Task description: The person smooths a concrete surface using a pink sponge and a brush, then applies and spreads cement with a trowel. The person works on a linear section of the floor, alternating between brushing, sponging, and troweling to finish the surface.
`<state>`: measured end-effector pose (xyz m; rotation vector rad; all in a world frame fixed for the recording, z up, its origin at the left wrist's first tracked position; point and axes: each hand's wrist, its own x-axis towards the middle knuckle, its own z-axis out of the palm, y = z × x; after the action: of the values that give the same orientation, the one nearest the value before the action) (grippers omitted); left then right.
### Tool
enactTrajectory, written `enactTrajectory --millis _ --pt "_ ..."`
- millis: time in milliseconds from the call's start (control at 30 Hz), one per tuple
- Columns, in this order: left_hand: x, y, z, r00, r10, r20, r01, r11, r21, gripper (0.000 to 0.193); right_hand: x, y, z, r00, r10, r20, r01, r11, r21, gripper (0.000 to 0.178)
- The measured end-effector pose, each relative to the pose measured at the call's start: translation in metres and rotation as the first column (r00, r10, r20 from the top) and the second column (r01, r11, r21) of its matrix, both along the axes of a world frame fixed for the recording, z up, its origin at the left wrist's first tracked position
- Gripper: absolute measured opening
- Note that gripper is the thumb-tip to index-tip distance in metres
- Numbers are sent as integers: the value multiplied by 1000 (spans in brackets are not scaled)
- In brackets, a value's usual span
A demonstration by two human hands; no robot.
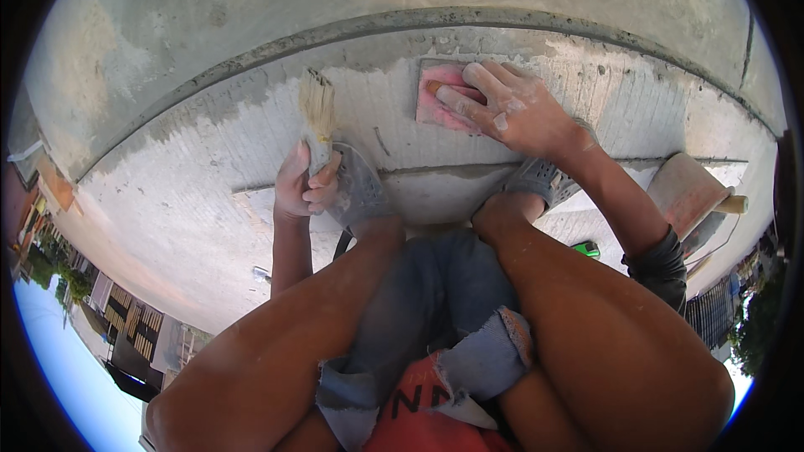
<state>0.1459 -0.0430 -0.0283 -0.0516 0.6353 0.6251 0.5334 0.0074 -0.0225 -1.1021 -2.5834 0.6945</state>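
My left hand (303,187) is closed around the grey, caked handle of a brush (318,109). Its pale, stiff bristles point away from me over the concrete. Farther right, my right hand (521,109), dusted with grey, grips a small pink hand float (430,109) by its top. The float's square base lies against the streaked concrete surface (377,75); the palm side of the hand is hidden. Wet, darker cement borders the lighter dry concrete along the far side. My feet, in grey clogs (356,184), stand between the two hands.
A cement-smeared bucket (685,192) lies at the right with a wooden stick (733,204) beside it. Near my right knee is a small green object (588,249). A raised concrete ledge (402,21) curves across the far side, and a narrow joint runs past my feet.
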Motion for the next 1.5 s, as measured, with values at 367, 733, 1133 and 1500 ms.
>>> enactTrajectory --millis 367,733,1133,1500 --pt "13 3 10 996 75 44 -75 997 -1 39 -25 7 -1 999 11 -47 -12 1000 -9 47" --pt "6 -5 4 994 99 54 -98 995 -11 35 22 13 6 993 -100 65 100 995 -5 54" --pt "8 -2 5 994 107 -19 -108 994 -20 35 38 2 1 998 -27 62 36 987 -154 36" --pt "6 -6 13 997 62 -37 -61 998 21 43 49 -5 5 997 -18 75 36 967 -251 52"
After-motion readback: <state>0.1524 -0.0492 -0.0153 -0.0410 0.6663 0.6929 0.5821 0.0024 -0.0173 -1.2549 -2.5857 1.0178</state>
